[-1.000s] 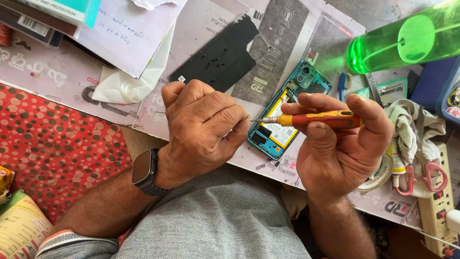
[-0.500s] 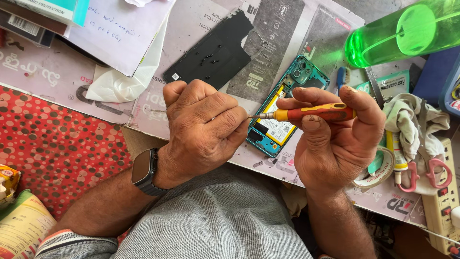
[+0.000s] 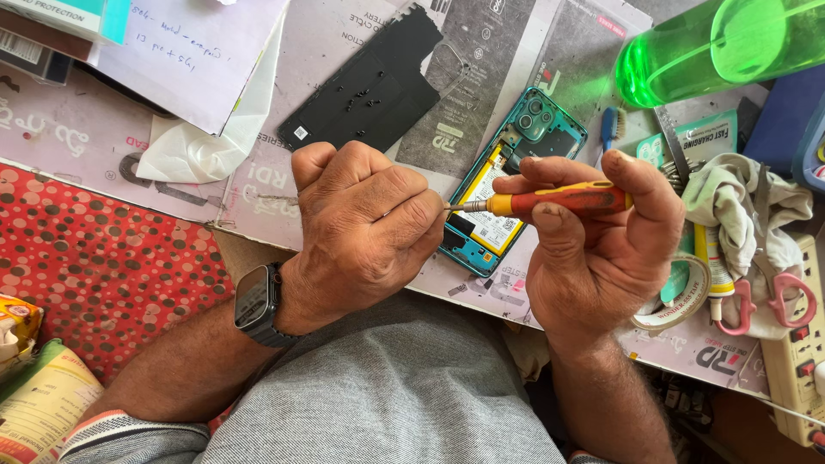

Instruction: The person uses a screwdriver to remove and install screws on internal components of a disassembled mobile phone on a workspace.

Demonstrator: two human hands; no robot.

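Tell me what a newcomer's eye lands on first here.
First, the two hands at centre: the right hand holds a red and yellow screwdriver level, its tip at the closed left hand. Behind them lies an opened teal phone, its insides showing, on the littered bench. At top right a bright green bottle glows, and a black back panel with tiny screws lies at top centre.

**Packages, labels and screens on the table**

I see a teal-and-white box [image 3: 64, 13] at the top left corner, with a barcode label [image 3: 24, 47] on a dark package beneath it. A small white sticker [image 3: 299, 133] sits on the black phone back cover [image 3: 369, 82]. The smartwatch screen [image 3: 252, 296] on my left wrist is dark. A green-and-white sachet [image 3: 709, 137] lies right of the opened phone, and yellow-green packets [image 3: 34, 404] crowd the bottom left.
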